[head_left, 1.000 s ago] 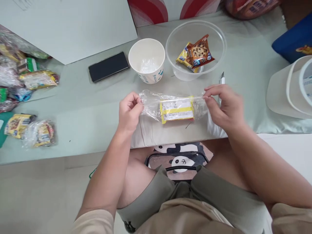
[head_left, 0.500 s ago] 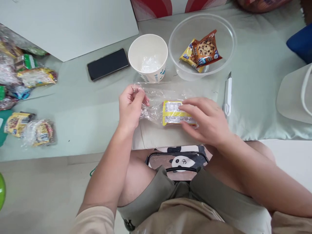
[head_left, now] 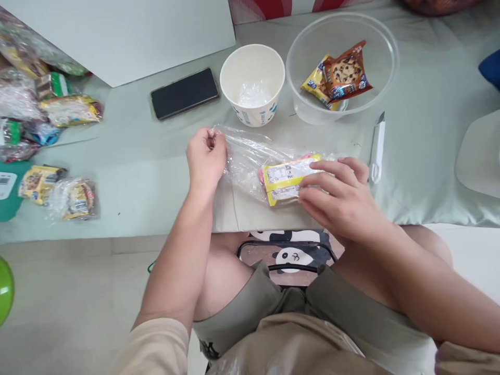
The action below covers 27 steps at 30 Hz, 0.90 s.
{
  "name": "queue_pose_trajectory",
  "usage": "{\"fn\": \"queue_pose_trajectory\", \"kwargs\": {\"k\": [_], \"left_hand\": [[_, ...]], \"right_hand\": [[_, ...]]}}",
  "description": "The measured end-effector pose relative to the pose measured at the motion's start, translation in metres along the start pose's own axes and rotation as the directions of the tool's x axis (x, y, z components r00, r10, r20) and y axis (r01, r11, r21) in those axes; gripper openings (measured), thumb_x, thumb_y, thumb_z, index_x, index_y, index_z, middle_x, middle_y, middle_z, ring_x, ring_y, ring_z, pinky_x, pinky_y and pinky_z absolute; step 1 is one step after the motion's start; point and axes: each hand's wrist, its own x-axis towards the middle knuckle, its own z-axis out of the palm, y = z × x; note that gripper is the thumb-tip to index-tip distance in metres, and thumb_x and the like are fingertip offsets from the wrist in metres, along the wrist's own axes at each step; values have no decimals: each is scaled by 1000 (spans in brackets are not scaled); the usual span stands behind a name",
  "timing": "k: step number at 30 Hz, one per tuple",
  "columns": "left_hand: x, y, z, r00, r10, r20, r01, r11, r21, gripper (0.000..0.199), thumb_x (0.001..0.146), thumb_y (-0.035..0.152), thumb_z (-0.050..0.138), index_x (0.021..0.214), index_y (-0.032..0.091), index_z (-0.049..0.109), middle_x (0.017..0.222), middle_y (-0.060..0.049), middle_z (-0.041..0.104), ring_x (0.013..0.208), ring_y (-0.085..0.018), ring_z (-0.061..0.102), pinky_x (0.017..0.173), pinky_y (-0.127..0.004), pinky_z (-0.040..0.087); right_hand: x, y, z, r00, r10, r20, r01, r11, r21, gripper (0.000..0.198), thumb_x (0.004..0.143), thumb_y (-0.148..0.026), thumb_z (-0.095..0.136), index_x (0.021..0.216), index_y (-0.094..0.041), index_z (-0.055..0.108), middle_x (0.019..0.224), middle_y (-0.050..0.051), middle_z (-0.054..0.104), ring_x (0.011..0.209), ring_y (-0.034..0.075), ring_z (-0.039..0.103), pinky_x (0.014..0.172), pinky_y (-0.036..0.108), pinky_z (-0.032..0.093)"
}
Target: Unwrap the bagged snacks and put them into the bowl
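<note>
A clear plastic bag [head_left: 250, 159] is stretched over the table between my two hands. My left hand [head_left: 207, 159] is closed in a pinch on its gathered left end. Inside the bag lies a yellow and white snack packet [head_left: 287, 177], printed side up, with something pink showing at its edges. My right hand [head_left: 339, 192] curls its fingers over the packet's right end and holds it through the film; that end is hidden. Behind the bag stands a white paper cup [head_left: 253, 112] with crumpled clear film inside.
A clear plastic tub [head_left: 312, 112] holds cookie packets [head_left: 346, 73]. A white utility knife [head_left: 377, 148] lies right of my right hand, blade showing. A phone [head_left: 185, 94] is left of the cup. Wrapped snacks [head_left: 70, 112] pile at far left, and a white container [head_left: 480, 156] stands right.
My left hand has drawn the bag's end out to the left, so the film is tauter. The packet has tilted slightly, and my right fingers have closed further over it. The view has shifted a little.
</note>
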Motion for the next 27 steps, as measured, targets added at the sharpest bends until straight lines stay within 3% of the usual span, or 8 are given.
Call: {"fn": "queue_pose_trajectory", "kwargs": {"k": [4,8,13,16,20,23,25,27], "left_hand": [[6,-9,-4,994,74,-75,-69,995,66,10,88,20,65,82,22,58,78,2,63,65,-13,56,64,-29,44],[6,-12,-7,983,137,-119,-129,989,69,8,88,23,68,88,23,60,87,1,64,63,-11,52,62,-30,44],[-23,17,-16,843,480,-243,-467,877,110,12,82,17,67,84,24,58,88,0,63,69,-13,54,68,-33,47],[-48,35,-20,840,529,117,-534,845,16,8,86,20,64,81,24,60,78,1,65,75,-16,61,77,-34,51],[-63,43,-15,732,484,480,-560,828,18,7,86,30,65,87,23,67,85,-2,71,81,-20,66,78,-36,53],[-64,44,-9,655,424,625,-591,803,74,40,79,42,75,112,20,70,115,-9,74,108,-29,67,95,-43,54],[-65,45,-8,590,381,712,-624,775,103,65,74,45,80,131,19,64,136,-13,68,127,-34,61,109,-48,49],[-66,45,-8,558,340,757,-647,749,141,76,75,42,81,143,19,56,147,-14,61,139,-37,54,119,-52,42]], "right_hand": [[-3,-17,-1,987,-80,-136,90,994,67,13,93,-17,71,87,-25,63,99,-5,80,117,20,66,106,41,37],[-7,-34,1,986,-153,-69,164,967,195,10,98,-25,66,88,-24,70,93,-5,79,96,15,67,87,34,44],[-12,-23,2,991,94,-93,-91,995,35,13,97,-31,63,97,-24,73,124,5,77,121,29,65,94,44,44],[-11,0,-1,930,361,-70,-366,926,-90,21,95,-32,64,113,-27,74,145,12,64,143,46,48,104,63,39],[-1,23,-6,840,512,-183,-536,834,-128,34,94,-32,64,126,-24,72,147,22,55,141,52,44,102,71,41],[10,24,-5,885,380,-270,-397,918,-10,27,96,-22,58,119,-25,72,128,18,65,121,36,63,96,54,53],[16,18,-1,966,226,-123,-213,971,112,30,96,-20,55,122,-27,69,118,12,70,109,28,69,92,44,57],[20,12,4,984,138,111,-158,967,198,37,96,-26,56,132,-24,64,122,11,73,110,28,70,91,43,57]]}}
